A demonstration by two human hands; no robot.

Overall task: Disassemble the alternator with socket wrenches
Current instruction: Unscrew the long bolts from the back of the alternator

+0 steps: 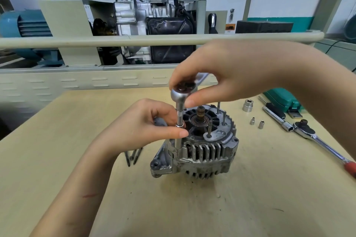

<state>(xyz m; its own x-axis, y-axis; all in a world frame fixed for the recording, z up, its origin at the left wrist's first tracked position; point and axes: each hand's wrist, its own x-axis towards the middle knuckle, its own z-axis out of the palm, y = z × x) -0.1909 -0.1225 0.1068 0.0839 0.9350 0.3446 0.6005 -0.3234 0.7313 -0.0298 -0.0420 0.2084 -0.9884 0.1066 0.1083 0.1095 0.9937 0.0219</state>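
Observation:
A grey finned alternator (202, 152) stands shaft-up in the middle of the wooden table (250, 198). A small ratchet wrench (182, 92) with a long extension bar (179, 119) stands upright on the alternator's left edge. My right hand (229, 71) grips the ratchet head from above, thumb on its near side. My left hand (146, 123) pinches the extension bar just above the housing. Three studs stick up from the alternator's top on the right.
Removed long bolts (133, 157) lie left of the alternator. At the right lie a large socket (247, 105), two small sockets (257, 123), a big red-handled ratchet (316, 138), a screwdriver (274, 108) and a green tool case (283, 100). An engine training stand rises behind the table.

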